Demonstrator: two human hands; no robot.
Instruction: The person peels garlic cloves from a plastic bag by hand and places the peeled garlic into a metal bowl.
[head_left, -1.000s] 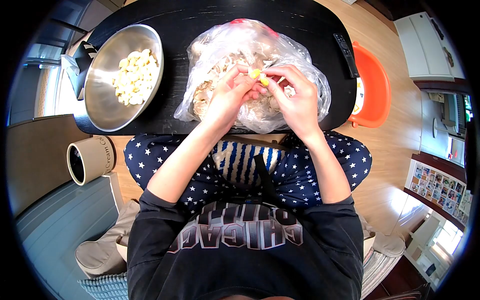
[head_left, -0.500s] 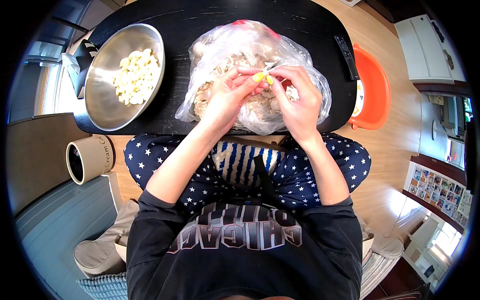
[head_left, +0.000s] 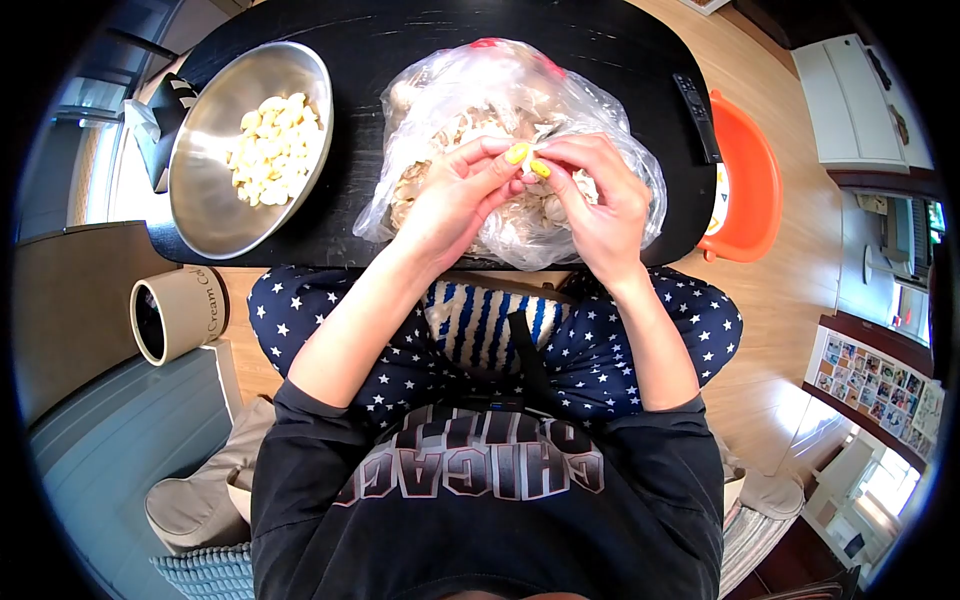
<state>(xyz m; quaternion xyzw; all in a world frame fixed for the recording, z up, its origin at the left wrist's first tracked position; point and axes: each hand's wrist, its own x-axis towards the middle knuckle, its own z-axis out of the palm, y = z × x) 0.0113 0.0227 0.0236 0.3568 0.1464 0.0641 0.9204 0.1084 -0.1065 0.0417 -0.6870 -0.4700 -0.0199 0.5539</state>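
Over an open clear plastic bag (head_left: 400, 110) of garlic bulbs and loose papery skins, my left hand (head_left: 455, 195) and my right hand (head_left: 603, 200) meet with their fingertips pinched. Between the fingertips is a small whitish piece (head_left: 529, 158), perhaps a garlic clove; the fingers cover most of it. Both thumbnails are yellow. A steel bowl (head_left: 205, 195) at the left of the table holds a heap of peeled garlic cloves (head_left: 275, 150).
The black table (head_left: 350, 40) carries a remote control (head_left: 696, 118) at its right edge. Beyond that edge is an orange plastic seat or tub (head_left: 750, 180). A cream-coloured container (head_left: 185, 315) stands on the left, below the bowl.
The thumbs have moved slightly apart, with the right thumb a little lower. Both hands stay pinched together over the bag.
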